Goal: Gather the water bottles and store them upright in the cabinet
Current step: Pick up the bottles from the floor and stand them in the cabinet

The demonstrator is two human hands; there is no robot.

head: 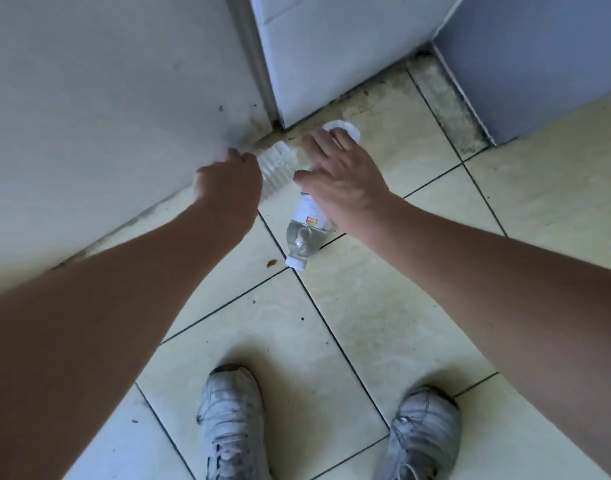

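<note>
Left hand [227, 183] gripping ribbed bottle [276, 168], right hand [338, 174] spread over labelled bottle [305, 220]

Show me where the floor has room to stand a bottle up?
Bare tiles lie between the shoes and the lying bottle, and more to the right. It is crowded by the wall, where both hands reach the bottles.

Both bare forearms reached in from the lower corners toward the frame's upper middle. The left hand [227, 183] was curled, knuckles up, fingers wrapped round something. The right hand [338, 174] lay palm down with fingers spread and straight. Two feet stood at bottom centre.
</note>
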